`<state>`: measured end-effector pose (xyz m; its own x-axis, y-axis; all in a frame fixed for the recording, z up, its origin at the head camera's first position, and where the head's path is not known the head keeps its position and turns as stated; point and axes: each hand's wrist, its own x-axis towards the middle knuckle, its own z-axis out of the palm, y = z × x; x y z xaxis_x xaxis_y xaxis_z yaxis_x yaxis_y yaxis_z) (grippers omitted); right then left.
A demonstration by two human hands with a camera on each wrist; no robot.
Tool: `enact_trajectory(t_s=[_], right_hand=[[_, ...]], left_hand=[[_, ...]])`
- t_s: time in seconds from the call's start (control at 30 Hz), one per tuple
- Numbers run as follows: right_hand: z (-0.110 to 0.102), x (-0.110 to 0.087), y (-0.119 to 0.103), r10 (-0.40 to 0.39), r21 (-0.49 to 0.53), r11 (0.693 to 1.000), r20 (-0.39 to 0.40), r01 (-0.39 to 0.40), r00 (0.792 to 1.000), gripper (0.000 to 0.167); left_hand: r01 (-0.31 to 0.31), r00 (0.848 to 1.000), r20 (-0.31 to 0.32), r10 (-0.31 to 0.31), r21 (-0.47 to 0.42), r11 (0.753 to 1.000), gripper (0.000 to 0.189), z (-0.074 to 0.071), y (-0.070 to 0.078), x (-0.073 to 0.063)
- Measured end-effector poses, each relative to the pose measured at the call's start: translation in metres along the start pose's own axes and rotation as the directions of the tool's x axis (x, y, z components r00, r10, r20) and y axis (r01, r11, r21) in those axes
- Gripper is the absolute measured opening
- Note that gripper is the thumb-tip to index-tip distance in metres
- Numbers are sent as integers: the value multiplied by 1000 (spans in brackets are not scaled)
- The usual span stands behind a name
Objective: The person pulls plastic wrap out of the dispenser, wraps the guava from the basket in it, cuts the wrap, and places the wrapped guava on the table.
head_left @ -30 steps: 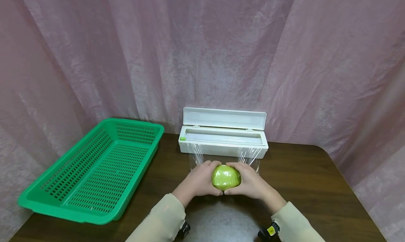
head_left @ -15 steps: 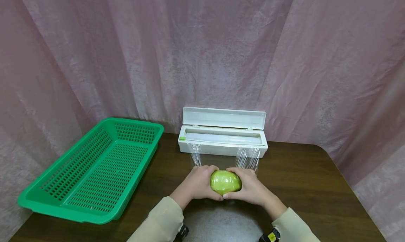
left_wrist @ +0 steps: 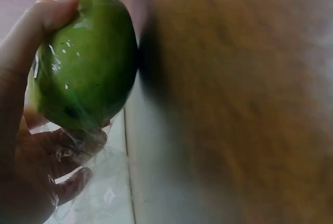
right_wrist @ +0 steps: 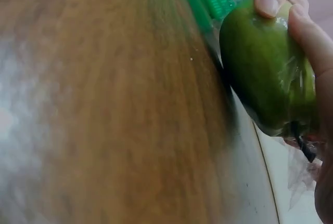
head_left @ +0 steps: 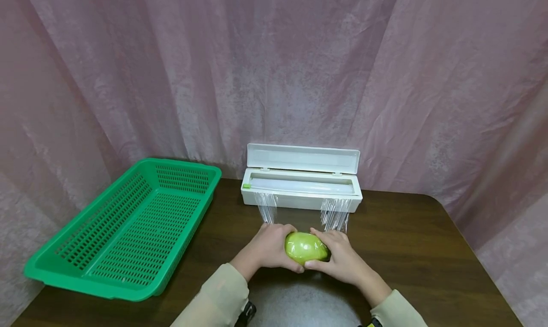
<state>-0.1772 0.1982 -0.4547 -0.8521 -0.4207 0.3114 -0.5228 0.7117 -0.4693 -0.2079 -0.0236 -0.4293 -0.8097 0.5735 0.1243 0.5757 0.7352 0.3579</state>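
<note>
Between both hands is a green pear [head_left: 305, 248], its dark stem [right_wrist: 304, 143] showing in the right wrist view. Glossy cling film [left_wrist: 106, 174] covers it and bunches at the fingers in the left wrist view. My left hand [head_left: 271, 248] grips the pear's left side, thumb at the near face. From the other side my right hand [head_left: 340, 256] grips it, the two thumb tips close together. Gathered strands of film [head_left: 335, 213] run from the hands back to a white cling film dispenser [head_left: 301, 201], whose lid stands up over the film roll [head_left: 301, 185].
A green plastic basket [head_left: 160, 289] with slotted walls stands on the left of the dark wooden table [head_left: 411, 241]. Pink curtains [head_left: 299, 70] hang behind the table. A pale shine lies on the wood near the front.
Both hands have drawn slightly nearer with the pear, and the film strands between them and the dispenser look longer. The pear has turned a little, its right end now lower.
</note>
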Motion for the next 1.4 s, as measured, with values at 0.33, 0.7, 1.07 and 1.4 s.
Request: enact_trajectory(t_s=[0.33, 0.7, 1.07, 1.4], right_hand=[[-7, -2, -1, -1, -90, 996, -29, -1, 1000, 96], [-7, 1, -14, -424, -329, 873, -152, 359, 893, 64], [-5, 11, -16, -274, -324, 915, -61, 241, 960, 96], [-3, 24, -10, -244, -354, 909, -29, 218, 969, 92]], left_hand=[[85, 988, 133, -75, -75, 994, 77, -6, -4, 10], [93, 983, 171, -65, -165, 982, 72, -8, -10, 21], [176, 957, 268, -109, -238, 955, 64, -16, -18, 36], [219, 939, 311, -144, -223, 950, 61, -18, -17, 41]])
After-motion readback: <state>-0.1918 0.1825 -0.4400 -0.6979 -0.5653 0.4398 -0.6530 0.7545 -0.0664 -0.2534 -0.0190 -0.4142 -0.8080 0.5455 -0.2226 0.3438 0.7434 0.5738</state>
